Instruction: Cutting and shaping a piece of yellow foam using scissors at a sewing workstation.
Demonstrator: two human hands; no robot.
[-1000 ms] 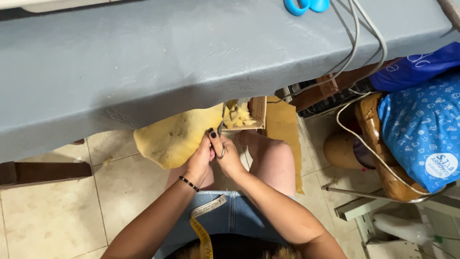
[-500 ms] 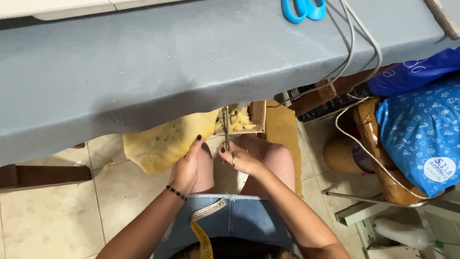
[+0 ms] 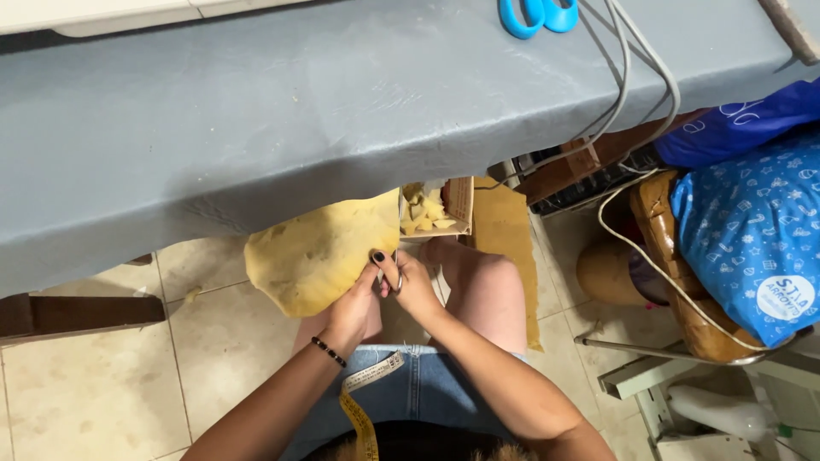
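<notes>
1. Below the desk [image 3: 342,111] edge, left hand [image 3: 354,312] fingers pinch yellow cloth [image 3: 312,256].
2. Right hand [image 3: 414,286] fingers closed on small scissors [image 3: 395,271], touching the cloth edge.
3. Scrap box [image 3: 444,209] just beyond.

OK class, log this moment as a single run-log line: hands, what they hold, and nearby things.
left hand: grips yellow fabric piece | right hand: holds small scissors at fabric edge | box of yellow scraps under table

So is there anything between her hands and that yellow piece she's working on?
Nothing visible. The left hand grips the edge of the yellow piece directly, and the right hand holds small scissors right at that edge.
</notes>
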